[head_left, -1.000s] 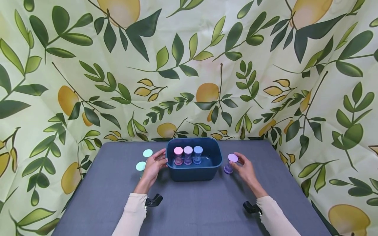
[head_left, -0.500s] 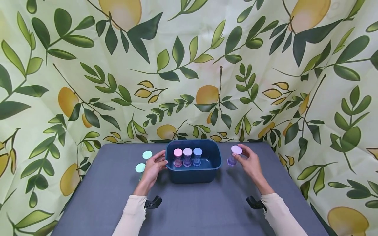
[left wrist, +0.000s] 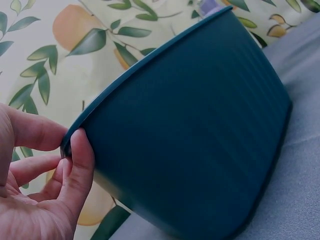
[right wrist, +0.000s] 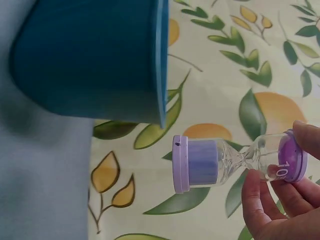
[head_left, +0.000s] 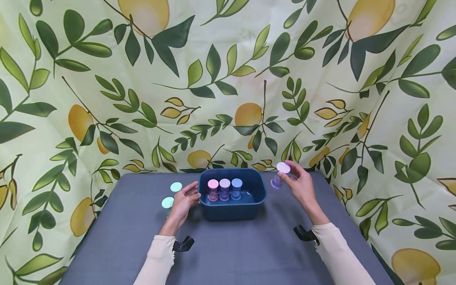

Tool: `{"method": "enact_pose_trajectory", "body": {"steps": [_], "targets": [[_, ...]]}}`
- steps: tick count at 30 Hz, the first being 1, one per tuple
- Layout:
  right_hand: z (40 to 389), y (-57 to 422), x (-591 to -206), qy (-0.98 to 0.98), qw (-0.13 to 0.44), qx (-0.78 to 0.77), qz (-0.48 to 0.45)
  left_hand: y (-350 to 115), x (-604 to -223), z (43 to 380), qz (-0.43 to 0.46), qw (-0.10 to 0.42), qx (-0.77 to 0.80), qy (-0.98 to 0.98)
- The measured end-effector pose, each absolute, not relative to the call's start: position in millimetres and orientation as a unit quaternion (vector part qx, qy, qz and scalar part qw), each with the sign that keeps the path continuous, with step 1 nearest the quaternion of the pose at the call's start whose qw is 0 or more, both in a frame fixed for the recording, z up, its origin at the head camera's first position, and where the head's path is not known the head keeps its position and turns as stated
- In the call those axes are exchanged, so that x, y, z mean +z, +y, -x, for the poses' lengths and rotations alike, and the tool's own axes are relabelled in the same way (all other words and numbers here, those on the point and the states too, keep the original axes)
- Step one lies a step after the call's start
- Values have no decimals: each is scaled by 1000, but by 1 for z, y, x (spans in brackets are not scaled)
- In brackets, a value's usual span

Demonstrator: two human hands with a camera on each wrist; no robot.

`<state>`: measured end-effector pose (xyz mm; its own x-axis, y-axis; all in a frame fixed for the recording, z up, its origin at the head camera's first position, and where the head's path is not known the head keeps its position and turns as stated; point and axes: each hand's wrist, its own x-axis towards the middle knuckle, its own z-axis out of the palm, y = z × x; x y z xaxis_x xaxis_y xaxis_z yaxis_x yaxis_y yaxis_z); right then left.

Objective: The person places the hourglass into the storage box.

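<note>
My right hand (head_left: 303, 188) pinches a purple-capped sand timer (head_left: 276, 182) by its upper end, to the right of a dark blue bin (head_left: 231, 212). Close up in the right wrist view, the sand timer (right wrist: 202, 162) hangs off the table with purple sand in its lower bulb and "10" on its upper end. My left hand (head_left: 182, 206) grips the bin's left rim; in the left wrist view, thumb and fingers pinch that rim (left wrist: 107, 92). Inside the bin, a pink sand timer (head_left: 213, 190), a lilac one (head_left: 225, 190) and a blue one (head_left: 236, 190) stand upright in a row.
Left of the bin, two mint-green-capped sand timers (head_left: 176, 187) stand on the grey cloth-covered table (head_left: 228, 249), the nearer one partly behind my left hand. A leaf-and-lemon patterned cloth (head_left: 213, 99) hangs behind and beside the table.
My right hand has raised the purple sand timer from the table, moving it up and away, then slightly left towards the bin. My left hand has stayed on the bin's rim.
</note>
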<state>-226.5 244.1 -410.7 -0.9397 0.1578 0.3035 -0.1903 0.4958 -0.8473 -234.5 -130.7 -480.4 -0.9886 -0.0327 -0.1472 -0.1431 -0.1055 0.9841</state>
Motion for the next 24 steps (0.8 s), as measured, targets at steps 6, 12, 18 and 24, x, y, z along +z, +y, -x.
{"method": "enact_pose_trajectory", "body": {"steps": [6, 12, 18, 24], "targets": [[231, 237, -401, -839, 170, 517, -10, -131, -482, 236, 59, 31, 746, 662], [232, 229, -396, -836, 163, 524, -19, -132, -482, 235, 60, 28, 752, 656], [233, 221, -392, -830, 161, 533, -24, -132, -482, 233, 56, 33, 750, 658], [234, 212, -391, -815, 157, 556, -41, -131, -481, 232, 49, 34, 754, 654]]}}
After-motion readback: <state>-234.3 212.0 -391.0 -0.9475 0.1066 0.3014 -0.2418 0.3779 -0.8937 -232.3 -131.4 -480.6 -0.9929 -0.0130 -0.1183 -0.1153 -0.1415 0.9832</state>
